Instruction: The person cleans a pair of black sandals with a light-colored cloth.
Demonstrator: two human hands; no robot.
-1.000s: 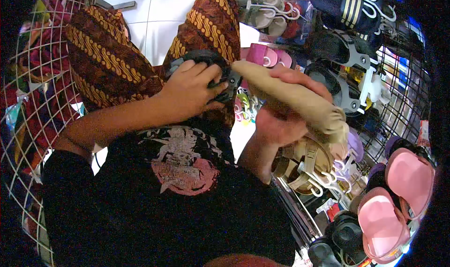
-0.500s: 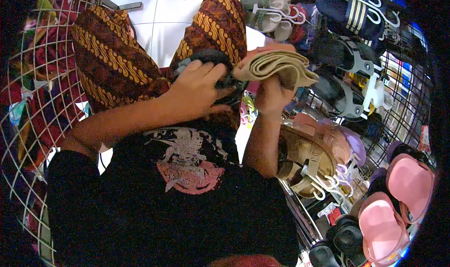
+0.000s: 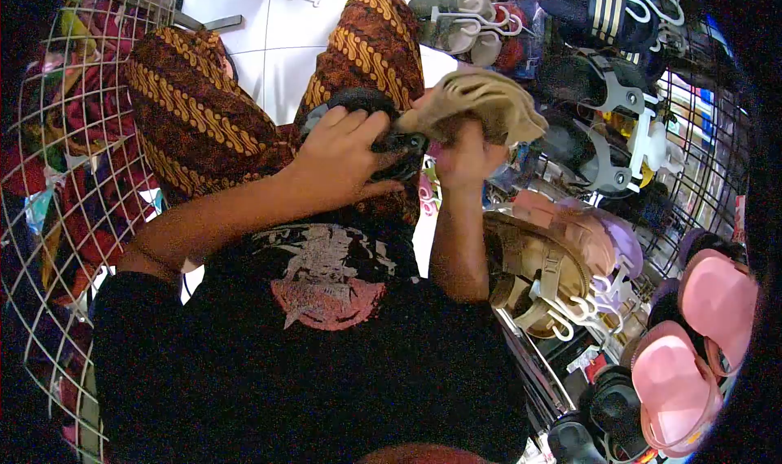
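My left hand (image 3: 346, 156) is wrapped over a black sandal (image 3: 362, 100) with grey parts, which rests at my lap beside the patterned trousers (image 3: 371, 40). In my right hand (image 3: 471, 150) is a folded beige cloth (image 3: 489, 101), gripped from below and fanned out above the fingers. The cloth's near end touches the sandal's right side, by a small round fitting. Much of the sandal is hidden under my left fingers.
On the right, a black wire rack (image 3: 700, 150) carries grey-strapped sandals (image 3: 607, 167), brown sandals (image 3: 550, 281) and pink sandals (image 3: 672, 382) on white hangers. A wire mesh (image 3: 77, 154) stands on the left, with colourful items behind it. White floor tiles (image 3: 281, 36) lie ahead.
The beige cloth in my right hand has tilted and shifted slightly left, its folds spreading. My left hand still holds the sandal. The camera view has shifted a little.
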